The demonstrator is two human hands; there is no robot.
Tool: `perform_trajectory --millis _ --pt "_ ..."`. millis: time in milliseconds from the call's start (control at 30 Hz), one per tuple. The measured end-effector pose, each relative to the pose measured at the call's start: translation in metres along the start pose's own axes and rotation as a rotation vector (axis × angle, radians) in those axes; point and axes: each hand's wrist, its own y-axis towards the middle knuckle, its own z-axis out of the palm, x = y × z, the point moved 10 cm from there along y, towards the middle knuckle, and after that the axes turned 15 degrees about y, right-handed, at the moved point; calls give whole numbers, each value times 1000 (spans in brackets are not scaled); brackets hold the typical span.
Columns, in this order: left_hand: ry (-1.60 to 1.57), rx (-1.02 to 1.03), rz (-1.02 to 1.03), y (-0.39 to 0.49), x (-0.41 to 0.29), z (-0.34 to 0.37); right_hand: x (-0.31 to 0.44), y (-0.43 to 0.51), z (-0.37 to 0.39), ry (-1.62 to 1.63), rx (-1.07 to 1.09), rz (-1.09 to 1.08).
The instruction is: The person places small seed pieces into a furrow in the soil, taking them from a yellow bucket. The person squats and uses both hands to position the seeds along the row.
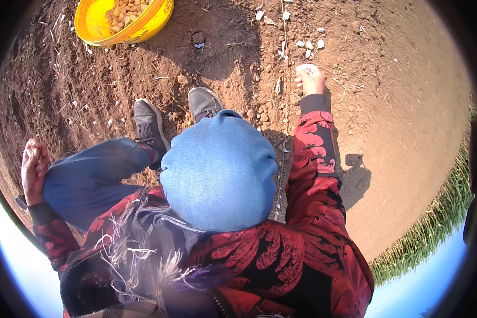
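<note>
My right hand [311,78] is low over the soil at the upper right. Its fingers are curled around something pale that looks like garlic cloves; glare blurs the detail. Just beyond the fist, several whitish garlic cloves [309,45] lie loosely grouped on the soil. My left hand [35,169] is beside my left knee at the far left, palm side partly showing and fingers bent; whether it holds anything is unclear. A yellow plastic bucket [88,20] stands at the upper left, with many tan garlic cloves [125,15] inside, away from both hands.
A thin string [287,71] runs along the soil left of my right hand. More pale cloves or husks are scattered around it and over the rough soil [63,79] at left. My dark shoes [149,121] are on the ground below the bucket. Smoother soil lies at right, bordered by green plants [429,226].
</note>
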Motion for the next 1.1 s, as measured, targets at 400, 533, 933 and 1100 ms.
perform_trajectory --millis 400,533,933,1100 --pt "40 -3 31 -5 -7 8 -54 -31 -6 -332 33 176" --pt "46 9 45 -2 -11 12 -44 -27 1 -469 5 112" --pt "73 33 8 14 -15 18 39 17 -28 -783 -308 -405" --pt "59 15 -1 18 -16 18 44 56 -17 -825 -291 -318"
